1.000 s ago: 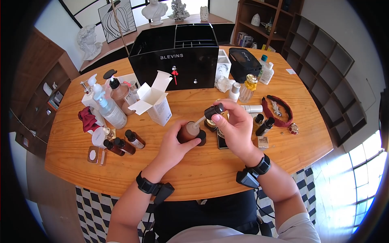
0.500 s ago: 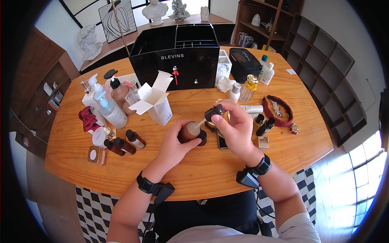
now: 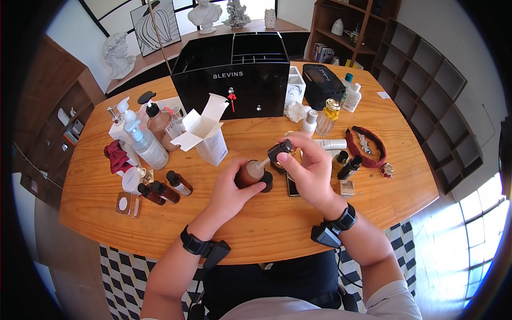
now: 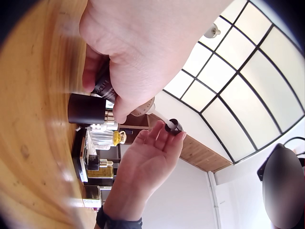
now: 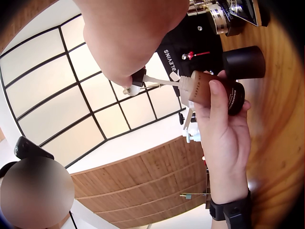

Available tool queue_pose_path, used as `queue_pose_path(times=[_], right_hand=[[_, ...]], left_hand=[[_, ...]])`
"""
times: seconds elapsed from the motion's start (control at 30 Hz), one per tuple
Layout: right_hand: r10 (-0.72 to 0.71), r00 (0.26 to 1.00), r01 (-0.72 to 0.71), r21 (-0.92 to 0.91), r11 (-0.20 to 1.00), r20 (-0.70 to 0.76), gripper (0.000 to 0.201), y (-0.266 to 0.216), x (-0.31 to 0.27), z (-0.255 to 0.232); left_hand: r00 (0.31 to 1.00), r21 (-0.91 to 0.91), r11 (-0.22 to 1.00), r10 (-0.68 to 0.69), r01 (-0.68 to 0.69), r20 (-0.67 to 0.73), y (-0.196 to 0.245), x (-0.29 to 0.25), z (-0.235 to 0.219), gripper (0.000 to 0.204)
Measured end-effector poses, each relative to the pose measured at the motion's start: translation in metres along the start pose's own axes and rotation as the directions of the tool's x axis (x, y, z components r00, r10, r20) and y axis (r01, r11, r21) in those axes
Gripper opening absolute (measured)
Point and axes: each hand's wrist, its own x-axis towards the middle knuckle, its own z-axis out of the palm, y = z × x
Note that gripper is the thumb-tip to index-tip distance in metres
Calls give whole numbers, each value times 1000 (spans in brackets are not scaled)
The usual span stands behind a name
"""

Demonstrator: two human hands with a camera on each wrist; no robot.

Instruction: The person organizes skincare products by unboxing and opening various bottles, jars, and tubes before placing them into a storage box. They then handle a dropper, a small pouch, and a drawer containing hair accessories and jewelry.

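My left hand (image 3: 226, 184) grips a brown cosmetic bottle (image 5: 204, 88), its fingers wrapped round the body and the neck uncovered. Between thumb and fingers my right hand (image 3: 312, 162) pinches a black cap (image 3: 279, 151) with a pale applicator wand (image 5: 162, 82). That wand slants down from the cap to the bottle's mouth, its far end hidden at the neck. Close beside the left thumb a dark cylindrical cover (image 5: 245, 62) stands on the table. Below the right hand lie gold-trimmed cosmetics, partly covered by it in the head view.
A white box (image 3: 210, 141) with raised flaps stands beyond the left hand, before a black organizer (image 3: 229, 88). Pump bottles (image 3: 146, 146) and small brown bottles (image 3: 178, 183) are at left. On the right are a red headband (image 3: 377, 144) and a dark-capped bottle (image 3: 349, 167).
My right hand has lowered the cap and wand very slightly toward the bottle. The left hand keeps its hold on the bottle in the same place.
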Motion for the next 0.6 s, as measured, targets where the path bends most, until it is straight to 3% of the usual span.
queue_pose_path(times=[0.6], right_hand=[[21, 1000, -21, -43, 999, 13, 22, 1, -1, -2]], left_hand=[[1000, 11, 1000, -12, 12, 1, 1, 0, -1, 46]])
